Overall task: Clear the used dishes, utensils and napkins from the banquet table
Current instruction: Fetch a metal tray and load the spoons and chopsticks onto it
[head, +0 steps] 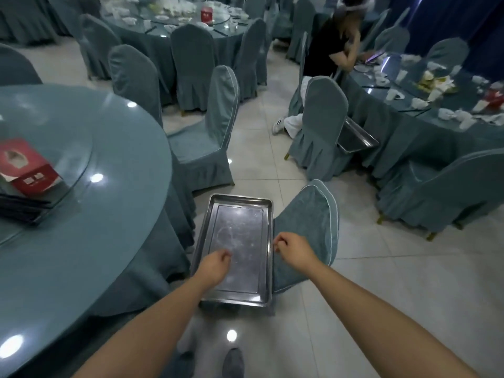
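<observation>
A big hall with grey floor tiles and round tables in blue-green cloth fills the head view. The banquet table (pixel 81 165) at the left of the frame holds a red tissue box (pixel 26 166) and a dark stack of flat things, too blurry to name. A metal tray (pixel 237 214) sits low in the middle, on a covered chair (pixel 308 230). Its long side runs up and down the picture. The tray is shiny, scratched and holds nothing. The left hand (pixel 215 267) hangs over the tray's lower left part, fingers curled in, holding nothing. The right hand (pixel 293 248) is at the tray's right rim, fingers curled too; I cannot tell if it pinches the rim. Both hands are close to the tray, so I think lifting it comes next
</observation>
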Action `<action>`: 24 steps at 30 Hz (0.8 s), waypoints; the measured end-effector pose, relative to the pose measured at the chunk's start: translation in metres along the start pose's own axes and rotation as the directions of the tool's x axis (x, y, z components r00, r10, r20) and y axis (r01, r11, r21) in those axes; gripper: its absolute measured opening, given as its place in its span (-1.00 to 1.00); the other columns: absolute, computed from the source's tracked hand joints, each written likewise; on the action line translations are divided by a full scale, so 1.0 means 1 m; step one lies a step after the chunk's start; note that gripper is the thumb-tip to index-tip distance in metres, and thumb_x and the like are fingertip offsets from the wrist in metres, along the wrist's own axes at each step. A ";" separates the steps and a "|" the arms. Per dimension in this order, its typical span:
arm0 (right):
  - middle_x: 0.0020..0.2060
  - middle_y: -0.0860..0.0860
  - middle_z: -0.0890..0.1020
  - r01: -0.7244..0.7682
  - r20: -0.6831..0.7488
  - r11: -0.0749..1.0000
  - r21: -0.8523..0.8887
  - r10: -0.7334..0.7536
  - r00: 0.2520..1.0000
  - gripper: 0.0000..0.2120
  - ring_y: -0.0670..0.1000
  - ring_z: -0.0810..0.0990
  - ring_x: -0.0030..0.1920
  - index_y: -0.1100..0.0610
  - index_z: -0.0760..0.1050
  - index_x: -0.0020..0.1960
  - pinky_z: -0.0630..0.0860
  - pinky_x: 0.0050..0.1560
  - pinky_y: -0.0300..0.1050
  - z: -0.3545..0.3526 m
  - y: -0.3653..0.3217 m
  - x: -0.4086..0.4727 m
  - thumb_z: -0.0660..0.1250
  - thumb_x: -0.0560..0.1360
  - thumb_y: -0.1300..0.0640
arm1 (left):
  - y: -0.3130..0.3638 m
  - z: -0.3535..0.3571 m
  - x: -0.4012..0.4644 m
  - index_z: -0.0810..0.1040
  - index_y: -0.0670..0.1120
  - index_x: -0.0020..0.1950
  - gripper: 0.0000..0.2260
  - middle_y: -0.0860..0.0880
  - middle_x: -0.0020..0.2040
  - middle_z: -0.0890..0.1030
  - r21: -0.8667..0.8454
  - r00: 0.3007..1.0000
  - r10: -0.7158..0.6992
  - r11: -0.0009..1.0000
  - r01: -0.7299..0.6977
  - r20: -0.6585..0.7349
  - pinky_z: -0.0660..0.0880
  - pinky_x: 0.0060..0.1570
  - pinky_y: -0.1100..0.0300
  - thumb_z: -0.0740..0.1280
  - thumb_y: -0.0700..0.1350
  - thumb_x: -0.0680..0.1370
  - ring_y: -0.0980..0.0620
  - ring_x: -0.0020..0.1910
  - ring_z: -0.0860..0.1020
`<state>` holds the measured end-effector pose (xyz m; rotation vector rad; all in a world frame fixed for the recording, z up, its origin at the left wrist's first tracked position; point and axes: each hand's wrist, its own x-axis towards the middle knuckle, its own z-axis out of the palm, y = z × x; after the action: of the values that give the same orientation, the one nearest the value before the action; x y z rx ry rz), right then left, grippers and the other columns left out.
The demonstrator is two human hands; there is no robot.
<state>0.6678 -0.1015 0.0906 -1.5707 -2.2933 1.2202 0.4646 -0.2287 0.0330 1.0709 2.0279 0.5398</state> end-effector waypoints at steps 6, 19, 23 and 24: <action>-0.27 0.02 0.67 0.044 0.083 0.998 -0.053 -0.040 0.996 -0.75 -0.09 0.56 -0.34 0.15 0.58 -0.17 0.48 -0.28 -0.21 -0.022 0.006 0.083 0.15 0.53 0.27 | 0.012 0.003 0.038 0.58 -0.12 0.21 -0.75 -0.13 0.16 0.63 -0.031 0.995 -0.099 0.995 0.099 -0.015 0.46 0.17 0.13 0.16 -0.12 0.66 -0.11 0.16 0.57; -0.30 -0.01 0.68 0.389 0.509 0.901 -0.194 -0.246 0.825 -0.72 -0.03 0.66 -0.28 0.10 0.58 -0.22 0.56 -0.23 -0.17 -0.083 -0.011 0.224 0.14 0.53 0.16 | 0.093 0.024 0.062 0.63 -0.10 0.02 -0.75 -0.04 -0.06 0.69 -0.383 0.773 -0.522 0.838 0.387 -0.360 0.56 -0.04 0.14 0.15 -0.18 0.63 -0.01 -0.09 0.61; -0.30 -0.01 0.68 0.504 0.617 0.821 -0.268 -0.256 0.744 -0.72 -0.02 0.65 -0.27 0.10 0.57 -0.23 0.40 -0.36 -0.23 -0.073 -0.022 0.244 0.15 0.54 0.13 | 0.105 0.042 0.057 0.61 -0.12 0.06 -0.75 -0.08 -0.07 0.71 -0.501 0.685 -0.628 0.755 0.423 -0.369 0.56 -0.05 0.16 0.14 -0.22 0.62 -0.04 -0.07 0.64; -0.29 0.02 0.68 0.518 0.642 0.816 -0.258 -0.256 0.723 -0.73 0.01 0.66 -0.25 0.12 0.57 -0.22 0.43 -0.34 -0.21 -0.068 -0.025 0.247 0.15 0.55 0.14 | 0.103 0.045 0.058 0.61 -0.12 0.07 -0.75 -0.08 -0.07 0.71 -0.527 0.667 -0.648 0.737 0.424 -0.369 0.55 -0.05 0.17 0.13 -0.23 0.62 -0.04 -0.05 0.63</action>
<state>0.5695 0.1359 0.0701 -0.7051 -3.2526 1.2587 0.5315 -0.1221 0.0481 -0.0043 2.4166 0.9438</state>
